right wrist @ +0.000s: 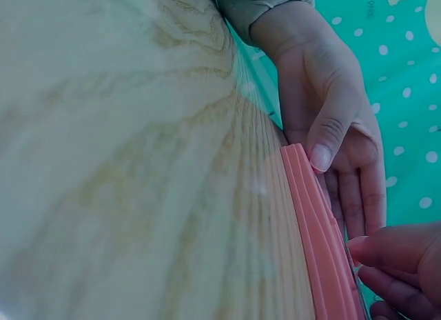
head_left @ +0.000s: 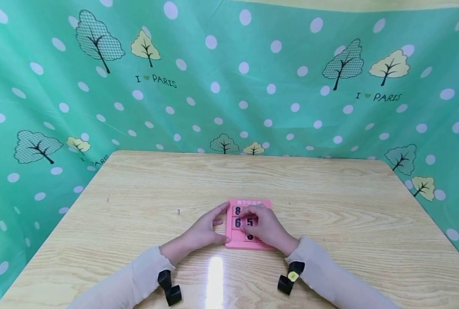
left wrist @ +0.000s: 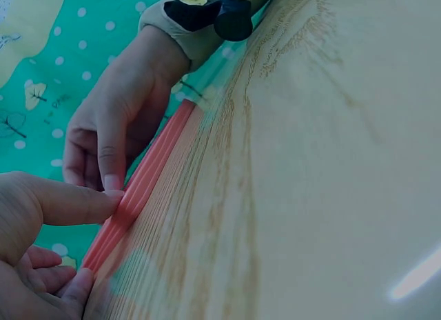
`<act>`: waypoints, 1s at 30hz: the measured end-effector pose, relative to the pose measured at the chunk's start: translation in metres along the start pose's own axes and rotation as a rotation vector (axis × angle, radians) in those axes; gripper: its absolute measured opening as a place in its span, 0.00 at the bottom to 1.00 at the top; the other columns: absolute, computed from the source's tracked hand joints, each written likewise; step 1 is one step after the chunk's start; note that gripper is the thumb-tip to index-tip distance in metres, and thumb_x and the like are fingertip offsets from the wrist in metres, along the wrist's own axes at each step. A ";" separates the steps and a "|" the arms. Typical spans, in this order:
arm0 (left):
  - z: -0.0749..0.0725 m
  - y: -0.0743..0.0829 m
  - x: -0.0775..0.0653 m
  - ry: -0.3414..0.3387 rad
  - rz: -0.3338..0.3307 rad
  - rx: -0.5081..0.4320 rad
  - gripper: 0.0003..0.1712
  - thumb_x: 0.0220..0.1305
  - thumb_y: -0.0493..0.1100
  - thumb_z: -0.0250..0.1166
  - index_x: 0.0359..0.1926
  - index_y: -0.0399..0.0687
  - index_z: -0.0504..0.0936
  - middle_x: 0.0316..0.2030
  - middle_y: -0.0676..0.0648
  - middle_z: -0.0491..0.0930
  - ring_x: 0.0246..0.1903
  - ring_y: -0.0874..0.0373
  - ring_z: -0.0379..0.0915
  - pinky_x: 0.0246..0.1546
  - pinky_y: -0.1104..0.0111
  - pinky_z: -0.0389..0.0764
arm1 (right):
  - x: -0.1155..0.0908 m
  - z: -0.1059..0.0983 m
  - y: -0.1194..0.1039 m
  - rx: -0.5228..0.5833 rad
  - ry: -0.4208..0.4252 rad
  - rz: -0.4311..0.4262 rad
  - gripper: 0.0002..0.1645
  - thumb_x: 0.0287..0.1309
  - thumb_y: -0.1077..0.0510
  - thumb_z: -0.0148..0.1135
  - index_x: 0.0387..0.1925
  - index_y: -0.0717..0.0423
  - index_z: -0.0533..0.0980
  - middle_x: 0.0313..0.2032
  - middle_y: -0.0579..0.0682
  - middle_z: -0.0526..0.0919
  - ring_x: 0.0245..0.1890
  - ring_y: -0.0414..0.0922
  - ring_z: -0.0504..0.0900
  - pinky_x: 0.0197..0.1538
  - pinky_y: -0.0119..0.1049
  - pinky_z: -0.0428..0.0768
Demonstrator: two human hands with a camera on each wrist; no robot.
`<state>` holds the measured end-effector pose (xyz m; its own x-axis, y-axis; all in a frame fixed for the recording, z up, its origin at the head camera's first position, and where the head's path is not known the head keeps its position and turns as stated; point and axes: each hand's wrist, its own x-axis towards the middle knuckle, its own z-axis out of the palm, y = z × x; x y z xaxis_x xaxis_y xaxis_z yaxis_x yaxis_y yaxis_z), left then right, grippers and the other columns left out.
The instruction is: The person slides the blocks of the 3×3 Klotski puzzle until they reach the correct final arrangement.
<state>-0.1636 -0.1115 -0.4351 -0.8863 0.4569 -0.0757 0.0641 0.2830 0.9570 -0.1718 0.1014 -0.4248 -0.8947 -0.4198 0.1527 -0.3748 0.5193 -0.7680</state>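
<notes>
One pink number board (head_left: 249, 246), seemingly steadied from its left side.
The board lay flat on the wooden table (head_left: 137, 206). The left hand (head_left: 204, 229) spread thumb from fingers along its left edge — probably to stop it sliding. The right hand (head_left: 267, 228) bent over it so its fingertips could reach the number tiles (head_left: 237, 223); whether it pinched one, I couldn't tell. Four digits showed — 8, 6, 5, probably 3.
</notes>
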 end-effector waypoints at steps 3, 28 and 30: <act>0.000 0.000 0.000 0.000 0.000 0.006 0.56 0.42 0.31 0.71 0.72 0.42 0.51 0.69 0.37 0.57 0.61 0.38 0.62 0.64 0.53 0.66 | -0.002 -0.002 -0.002 0.007 -0.002 0.006 0.14 0.47 0.65 0.69 0.39 0.53 0.81 0.39 0.43 0.82 0.44 0.41 0.76 0.49 0.36 0.78; 0.002 0.002 -0.001 0.008 -0.017 0.000 0.57 0.41 0.30 0.71 0.72 0.43 0.51 0.70 0.40 0.55 0.63 0.41 0.59 0.65 0.54 0.64 | -0.040 -0.023 0.009 0.002 -0.009 0.058 0.14 0.46 0.63 0.69 0.38 0.51 0.81 0.37 0.44 0.80 0.39 0.42 0.75 0.42 0.30 0.78; 0.002 0.002 -0.001 0.008 -0.020 0.000 0.58 0.41 0.31 0.71 0.73 0.44 0.51 0.70 0.40 0.55 0.63 0.41 0.59 0.65 0.54 0.64 | -0.040 -0.023 0.008 0.006 -0.011 0.057 0.14 0.46 0.64 0.69 0.38 0.51 0.81 0.37 0.44 0.80 0.38 0.42 0.74 0.41 0.29 0.77</act>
<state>-0.1619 -0.1098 -0.4337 -0.8911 0.4442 -0.0926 0.0461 0.2917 0.9554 -0.1445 0.1399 -0.4230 -0.9116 -0.3984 0.1019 -0.3223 0.5382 -0.7788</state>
